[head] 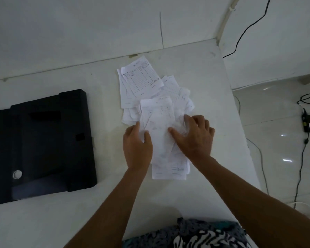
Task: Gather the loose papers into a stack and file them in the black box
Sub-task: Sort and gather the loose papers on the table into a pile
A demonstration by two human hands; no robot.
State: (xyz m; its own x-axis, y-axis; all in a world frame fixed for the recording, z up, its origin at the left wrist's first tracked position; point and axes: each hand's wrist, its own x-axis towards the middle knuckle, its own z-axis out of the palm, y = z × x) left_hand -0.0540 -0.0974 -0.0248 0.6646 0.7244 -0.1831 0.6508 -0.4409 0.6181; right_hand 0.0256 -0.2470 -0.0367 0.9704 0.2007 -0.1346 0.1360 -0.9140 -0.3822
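Note:
Several loose white papers (141,81) with printed forms lie scattered on the white table (213,90), overlapping in a rough pile. My left hand (137,145) pinches the left edge of a crumpled bunch of sheets (159,126) between thumb and fingers. My right hand (195,138) grips the right side of the same bunch, fingers curled into the paper. More sheets stick out below my hands (168,172). The black box (43,140) lies flat and closed on the table to the left, apart from the papers.
A white wall runs behind the table. The table's right edge drops to a tiled floor (276,131) with black cables and a power adapter (309,122). Patterned clothing (195,233) shows at the bottom.

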